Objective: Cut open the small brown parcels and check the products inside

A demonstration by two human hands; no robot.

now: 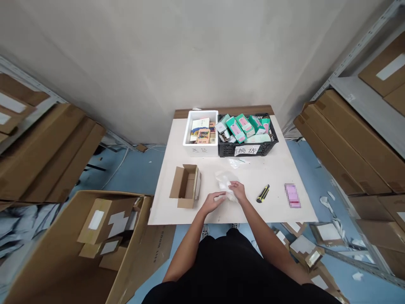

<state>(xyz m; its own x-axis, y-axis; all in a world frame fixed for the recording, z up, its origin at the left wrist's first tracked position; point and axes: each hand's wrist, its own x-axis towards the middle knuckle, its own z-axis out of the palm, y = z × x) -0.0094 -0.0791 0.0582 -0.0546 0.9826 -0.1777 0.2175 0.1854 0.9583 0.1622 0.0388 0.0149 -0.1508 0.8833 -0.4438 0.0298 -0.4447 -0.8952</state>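
Both my hands meet near the front middle of the white table [272, 177]. My left hand [212, 200] and my right hand [237, 190] are closed on a crumpled piece of clear plastic wrap [225, 181] that rests on the table. A small open cardboard box [186, 185] stands just left of my left hand. To the right of my right hand lies a black and yellow utility knife [263, 193], and beyond it a pink flat item [292, 195].
At the table's back stand a white foam box [200, 148] of small packs and a black crate [249, 148] of green and pink boxes. A large open carton [63, 253] sits on the floor at left. Shelves of cartons [354, 143] flank both sides.
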